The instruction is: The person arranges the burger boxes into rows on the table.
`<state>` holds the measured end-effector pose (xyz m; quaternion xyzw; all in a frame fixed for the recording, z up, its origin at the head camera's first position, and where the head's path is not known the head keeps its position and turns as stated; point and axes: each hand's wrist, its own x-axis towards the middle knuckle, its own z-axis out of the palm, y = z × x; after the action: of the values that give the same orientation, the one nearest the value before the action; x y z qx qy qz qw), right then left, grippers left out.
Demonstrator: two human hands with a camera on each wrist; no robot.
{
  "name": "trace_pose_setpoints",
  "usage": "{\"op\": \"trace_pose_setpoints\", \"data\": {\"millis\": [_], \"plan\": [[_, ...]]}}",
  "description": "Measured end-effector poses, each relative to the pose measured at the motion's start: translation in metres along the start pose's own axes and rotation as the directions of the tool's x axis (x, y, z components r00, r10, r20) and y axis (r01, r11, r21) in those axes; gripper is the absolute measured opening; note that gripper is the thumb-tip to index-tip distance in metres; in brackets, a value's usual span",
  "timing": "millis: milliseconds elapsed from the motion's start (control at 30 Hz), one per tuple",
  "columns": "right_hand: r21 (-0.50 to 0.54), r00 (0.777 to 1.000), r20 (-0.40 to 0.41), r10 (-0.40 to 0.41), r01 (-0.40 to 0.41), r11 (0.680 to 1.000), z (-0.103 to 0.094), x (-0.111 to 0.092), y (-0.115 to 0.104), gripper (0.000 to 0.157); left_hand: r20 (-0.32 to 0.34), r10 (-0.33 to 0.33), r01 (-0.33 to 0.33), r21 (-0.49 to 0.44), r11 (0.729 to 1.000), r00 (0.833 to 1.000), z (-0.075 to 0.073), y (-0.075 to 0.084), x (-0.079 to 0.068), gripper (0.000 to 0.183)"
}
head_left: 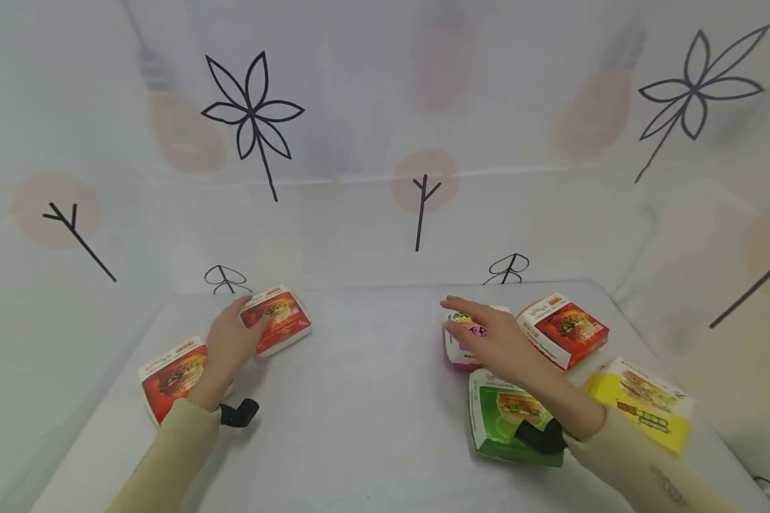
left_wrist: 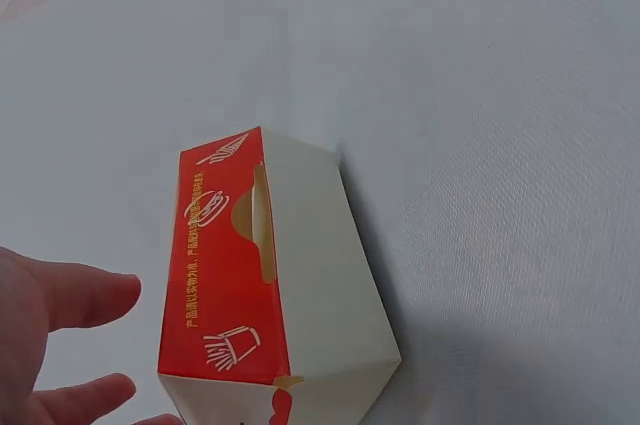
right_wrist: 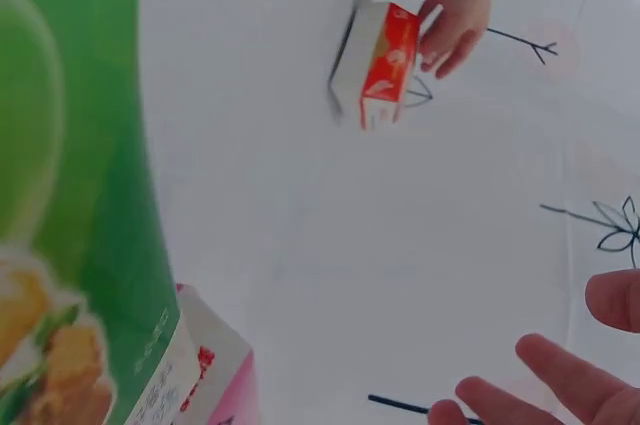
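Note:
My left hand [head_left: 233, 338] is over the near left edge of a red and white burger box [head_left: 279, 320], at the back left of the table. In the left wrist view its slightly bent fingers [left_wrist: 90, 293] show a gap from that box's red side [left_wrist: 225, 265]. A second red burger box [head_left: 175, 377] lies nearer, partly behind my left wrist. My right hand [head_left: 494, 338], fingers extended and holding nothing, hovers above a pink and white box [head_left: 458, 349] and covers part of it. Below my right forearm lies a green burger box [head_left: 507, 427].
Another red burger box [head_left: 563, 329] lies at the back right, beside a yellow burger box [head_left: 648, 402] on the right. The white table [head_left: 359, 406] meets a white patterned cloth [head_left: 353, 235] at the back and sides. A black wrist mount [head_left: 240, 413] juts from the left sleeve.

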<state>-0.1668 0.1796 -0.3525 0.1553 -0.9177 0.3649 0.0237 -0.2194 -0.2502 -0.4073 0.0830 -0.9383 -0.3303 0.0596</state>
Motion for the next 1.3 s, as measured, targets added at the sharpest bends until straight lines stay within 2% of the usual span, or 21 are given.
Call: {"op": "trace_pose_setpoints", "data": {"millis": [167, 367, 667, 900, 1100, 1300], "plan": [[0.033, 1.0, 0.007, 0.004, -0.004, 0.999, 0.009, 0.017, -0.004, 0.047, 0.038, -0.052, 0.052, 0.016, 0.999, 0.998, 0.005, 0.0, 0.005, 0.072], [0.096, 0.999, 0.031, 0.009, -0.012, 0.995, 0.018, 0.037, -0.009, 0.044, 0.078, -0.024, 0.023, 0.014, 1.0, 0.997, 0.008, 0.001, 0.005, 0.07], [0.184, 0.994, 0.072, 0.079, -0.091, 0.979, 0.037, 0.067, -0.014, 0.044, 0.138, 0.008, -0.006, -0.01, 1.0, 0.99, 0.019, 0.009, 0.002, 0.07], [0.22, 0.994, 0.09, 0.056, -0.074, 0.973, 0.054, 0.092, -0.017, 0.042, 0.138, 0.014, -0.003, -0.076, 0.997, 0.99, 0.025, 0.014, 0.002, 0.068], [0.314, 0.993, 0.096, 0.063, -0.09, 0.945, 0.07, 0.106, -0.024, 0.04, 0.165, 0.063, -0.04, -0.136, 0.99, 0.984, 0.031, 0.016, 0.006, 0.065], [0.397, 0.991, 0.108, 0.075, -0.112, 0.911, 0.096, 0.117, -0.022, 0.039, 0.178, 0.112, -0.083, -0.163, 0.983, 0.978, 0.041, 0.018, 0.008, 0.056]]}}
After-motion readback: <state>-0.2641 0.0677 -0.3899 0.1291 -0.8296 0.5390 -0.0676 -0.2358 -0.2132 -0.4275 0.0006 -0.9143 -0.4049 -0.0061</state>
